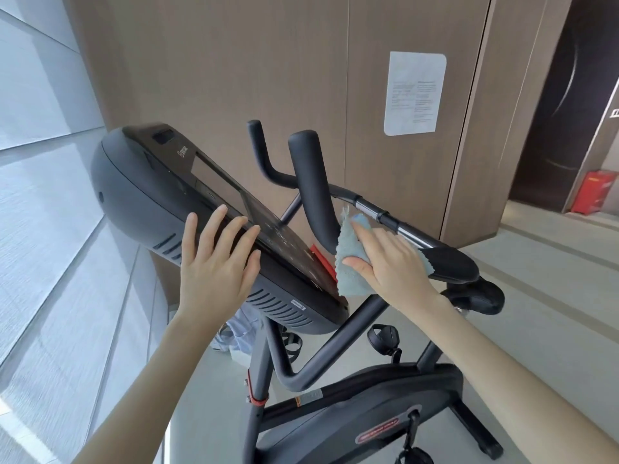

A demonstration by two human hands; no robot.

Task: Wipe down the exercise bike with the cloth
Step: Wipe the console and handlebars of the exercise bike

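The black exercise bike (361, 396) fills the middle of the view, its console (160, 182) tilted up to the left. My left hand (217, 262) lies flat with straight fingers on the console's near edge. My right hand (392, 262) presses a light blue cloth (351, 262) against the lower bend of the upright handlebar grip (311, 182), fingers spread over the cloth. Part of the cloth pokes out beyond my wrist near the padded armrest (452, 262).
A wood-panelled wall with a posted paper sheet (415, 92) stands behind the bike. A frosted window wall runs along the left. A red box (593, 192) sits on the floor at the far right. Grey floor lies to the right of the bike.
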